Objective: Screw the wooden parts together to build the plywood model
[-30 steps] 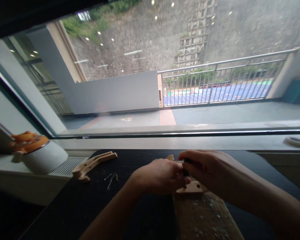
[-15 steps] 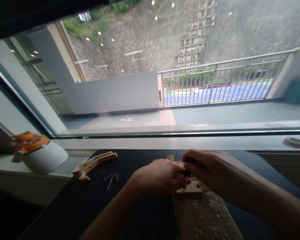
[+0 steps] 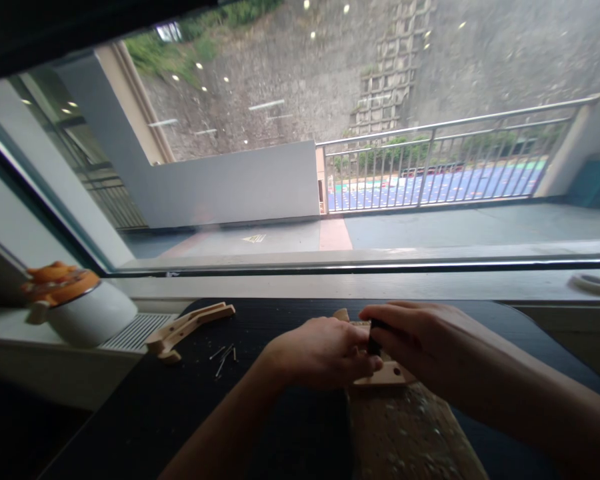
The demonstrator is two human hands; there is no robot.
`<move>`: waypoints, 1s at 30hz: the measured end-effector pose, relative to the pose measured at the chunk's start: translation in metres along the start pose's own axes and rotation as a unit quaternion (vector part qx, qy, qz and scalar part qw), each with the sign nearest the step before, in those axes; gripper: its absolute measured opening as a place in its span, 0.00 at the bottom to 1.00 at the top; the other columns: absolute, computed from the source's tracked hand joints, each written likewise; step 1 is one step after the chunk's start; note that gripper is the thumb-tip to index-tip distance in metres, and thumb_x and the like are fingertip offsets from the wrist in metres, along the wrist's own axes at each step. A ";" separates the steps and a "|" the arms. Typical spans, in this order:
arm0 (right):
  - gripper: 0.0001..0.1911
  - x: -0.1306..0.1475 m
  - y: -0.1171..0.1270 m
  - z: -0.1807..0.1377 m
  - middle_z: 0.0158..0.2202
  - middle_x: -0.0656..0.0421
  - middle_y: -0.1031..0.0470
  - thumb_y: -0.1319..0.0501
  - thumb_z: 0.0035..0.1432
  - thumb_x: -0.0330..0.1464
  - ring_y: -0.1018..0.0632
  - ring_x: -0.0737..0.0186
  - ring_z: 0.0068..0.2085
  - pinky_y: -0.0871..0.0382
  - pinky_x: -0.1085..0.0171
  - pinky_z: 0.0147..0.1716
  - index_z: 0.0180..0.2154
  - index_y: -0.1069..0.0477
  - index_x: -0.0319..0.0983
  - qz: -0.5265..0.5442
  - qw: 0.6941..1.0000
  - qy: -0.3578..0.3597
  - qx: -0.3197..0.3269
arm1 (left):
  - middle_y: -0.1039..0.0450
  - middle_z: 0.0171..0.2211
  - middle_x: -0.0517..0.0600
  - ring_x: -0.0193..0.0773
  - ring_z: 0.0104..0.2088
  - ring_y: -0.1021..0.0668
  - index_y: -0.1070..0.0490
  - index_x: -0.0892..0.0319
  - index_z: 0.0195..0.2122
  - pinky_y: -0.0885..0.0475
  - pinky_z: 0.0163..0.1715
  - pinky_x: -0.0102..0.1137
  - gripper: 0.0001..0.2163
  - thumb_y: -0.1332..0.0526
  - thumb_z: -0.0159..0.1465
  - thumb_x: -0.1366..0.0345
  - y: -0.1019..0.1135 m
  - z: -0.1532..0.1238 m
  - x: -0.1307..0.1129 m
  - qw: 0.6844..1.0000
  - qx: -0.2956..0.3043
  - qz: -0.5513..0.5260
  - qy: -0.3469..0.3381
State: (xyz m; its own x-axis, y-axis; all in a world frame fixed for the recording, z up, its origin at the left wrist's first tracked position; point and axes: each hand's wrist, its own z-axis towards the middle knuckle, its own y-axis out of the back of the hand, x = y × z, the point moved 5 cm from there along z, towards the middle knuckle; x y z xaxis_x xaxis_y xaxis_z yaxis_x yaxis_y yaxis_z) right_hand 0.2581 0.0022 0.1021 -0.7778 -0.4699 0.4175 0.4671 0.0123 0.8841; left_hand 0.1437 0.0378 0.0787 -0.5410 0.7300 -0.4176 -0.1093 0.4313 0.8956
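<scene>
My left hand [image 3: 320, 352] is closed over a small pale wooden piece [image 3: 387, 377] that rests at the far end of a speckled wooden board [image 3: 405, 433] on the black table [image 3: 190, 413]. My right hand [image 3: 415, 340] is curled round a short black tool handle [image 3: 374, 337], held upright right above that piece. Both hands touch each other over the piece; the tool's tip is hidden by my fingers.
A light wooden part with holes [image 3: 187, 327] lies at the table's far left, with several thin nails [image 3: 223, 355] beside it. A white pot with an orange lid [image 3: 80, 303] stands on the sill at left. A tape roll [image 3: 591, 283] sits on the sill at far right.
My right hand has shifted slightly on the black handle, fingers turning a little; my left hand and the wooden piece have stayed put.
</scene>
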 end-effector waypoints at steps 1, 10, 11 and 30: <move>0.10 0.000 0.000 0.001 0.26 0.66 0.29 0.50 0.64 0.33 0.33 0.68 0.26 0.47 0.67 0.25 0.32 0.33 0.44 0.006 1.000 0.001 -0.001 | 0.29 0.28 0.46 0.34 0.28 0.29 0.30 0.57 0.34 0.40 0.26 0.26 0.13 0.48 0.62 0.56 -0.001 0.000 0.001 1.000 0.000 -0.001 0.002; 0.13 -0.001 -0.001 0.005 0.20 0.67 0.34 0.48 0.61 0.31 0.37 0.70 0.21 0.51 0.68 0.21 0.24 0.37 0.41 -0.034 0.999 -0.013 -0.039 | 0.28 0.30 0.48 0.36 0.31 0.27 0.29 0.58 0.36 0.36 0.29 0.27 0.14 0.49 0.62 0.56 0.000 0.000 -0.002 1.000 0.005 -0.009 0.024; 0.13 -0.002 0.000 0.005 0.19 0.66 0.33 0.47 0.61 0.32 0.37 0.69 0.21 0.51 0.68 0.21 0.23 0.36 0.41 -0.047 0.998 -0.018 -0.045 | 0.29 0.30 0.48 0.36 0.31 0.28 0.29 0.58 0.36 0.36 0.29 0.27 0.14 0.49 0.62 0.56 0.000 0.000 -0.002 1.000 0.005 -0.009 0.025; 0.09 -0.001 0.005 0.002 0.29 0.64 0.26 0.49 0.63 0.31 0.29 0.68 0.27 0.42 0.68 0.25 0.36 0.30 0.42 0.013 0.999 0.011 -0.034 | 0.28 0.32 0.48 0.36 0.32 0.27 0.30 0.56 0.38 0.36 0.29 0.26 0.15 0.49 0.63 0.53 -0.001 0.000 0.000 0.999 0.003 -0.037 0.039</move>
State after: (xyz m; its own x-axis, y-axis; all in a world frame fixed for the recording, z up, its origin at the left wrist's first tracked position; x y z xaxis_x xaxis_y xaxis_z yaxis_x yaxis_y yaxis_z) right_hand 0.2605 0.0049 0.1062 -0.7552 -0.4903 0.4350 0.5157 -0.0347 0.8561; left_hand 0.1439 0.0378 0.0778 -0.5945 0.6535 -0.4685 -0.1459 0.4854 0.8621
